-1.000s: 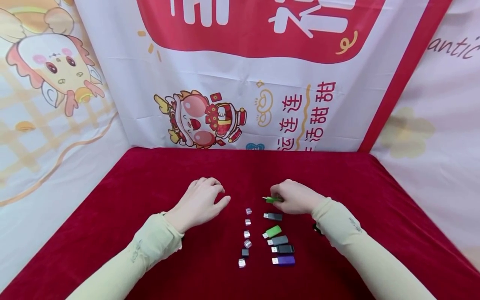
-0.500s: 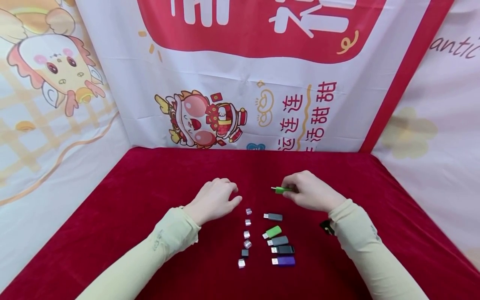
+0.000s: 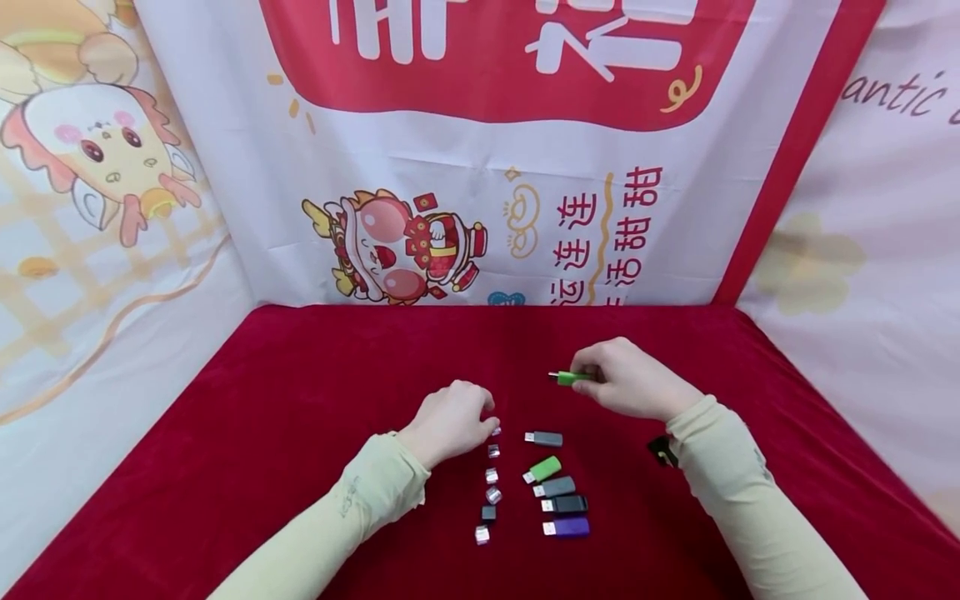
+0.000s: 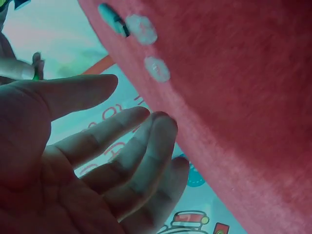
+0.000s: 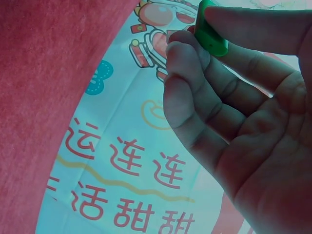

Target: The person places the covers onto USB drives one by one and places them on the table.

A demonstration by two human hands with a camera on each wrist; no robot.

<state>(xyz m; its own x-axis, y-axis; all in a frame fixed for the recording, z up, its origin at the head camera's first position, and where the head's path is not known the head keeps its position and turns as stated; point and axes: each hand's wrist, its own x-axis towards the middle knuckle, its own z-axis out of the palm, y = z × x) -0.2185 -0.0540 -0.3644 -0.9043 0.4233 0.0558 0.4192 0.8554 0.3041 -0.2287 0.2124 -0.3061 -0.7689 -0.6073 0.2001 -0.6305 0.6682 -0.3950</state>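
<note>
My right hand (image 3: 633, 379) pinches a green USB flash drive (image 3: 572, 378) between thumb and fingers, its metal plug pointing left; the right wrist view shows the drive's green body (image 5: 210, 34) under the thumb. My left hand (image 3: 452, 422) hovers at the farthest of a column of small caps, fingers loosely bent, thumb apart, and partly covers that cap. In the left wrist view nothing lies between its thumb and fingers, and two clear caps (image 4: 157, 69) lie beyond them. Nearer me are more clear caps (image 3: 492, 476) and a black cap (image 3: 488, 513).
Right of the caps lie a grey flash drive (image 3: 546, 438), another green one (image 3: 543, 470), a second grey one (image 3: 555, 487), a black one (image 3: 566, 504) and a purple one (image 3: 567, 527). A red cloth (image 3: 300, 367) covers the table; printed curtains (image 3: 450, 150) stand behind and beside.
My right hand has lifted the green flash drive away from the row, moving right and back. My left hand has moved right to the farthest cap.
</note>
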